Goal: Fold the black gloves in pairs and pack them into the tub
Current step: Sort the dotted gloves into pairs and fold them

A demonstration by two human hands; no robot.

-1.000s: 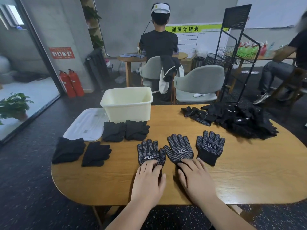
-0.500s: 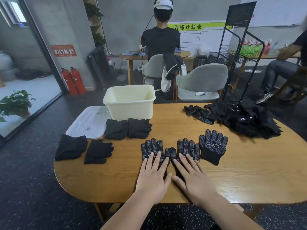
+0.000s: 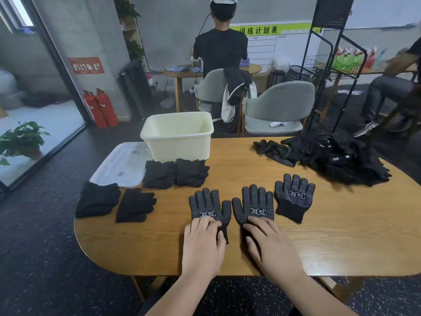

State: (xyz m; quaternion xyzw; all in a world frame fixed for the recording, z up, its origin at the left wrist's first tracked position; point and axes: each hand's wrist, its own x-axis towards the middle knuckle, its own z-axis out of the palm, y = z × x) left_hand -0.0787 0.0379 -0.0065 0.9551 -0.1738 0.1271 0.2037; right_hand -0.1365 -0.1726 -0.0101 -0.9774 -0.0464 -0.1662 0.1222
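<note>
Three black dotted gloves lie palm up in a row near the table's front. My left hand (image 3: 202, 242) has bent fingers on the cuff of the left glove (image 3: 209, 205), and its thumb pinches the cuff's edge. My right hand (image 3: 268, 245) rests its fingers on the cuff of the middle glove (image 3: 254, 205), which it hides. The third glove (image 3: 293, 199) lies untouched to the right. The cream tub (image 3: 177, 137) stands at the back left. Folded pairs (image 3: 159, 174) (image 3: 191, 172) lie in front of it.
A white lid (image 3: 120, 165) lies left of the tub, with two more folded pairs (image 3: 98, 199) (image 3: 134, 205) near the table's left edge. A pile of loose black gloves (image 3: 341, 160) covers the back right. Chairs, a wire rack and people are beyond the wooden table (image 3: 341, 236).
Both hands slid back toward me, from flat over the gloves' palms down to their cuffs. The two gloves now lie a little apart, with their printed palms uncovered.
</note>
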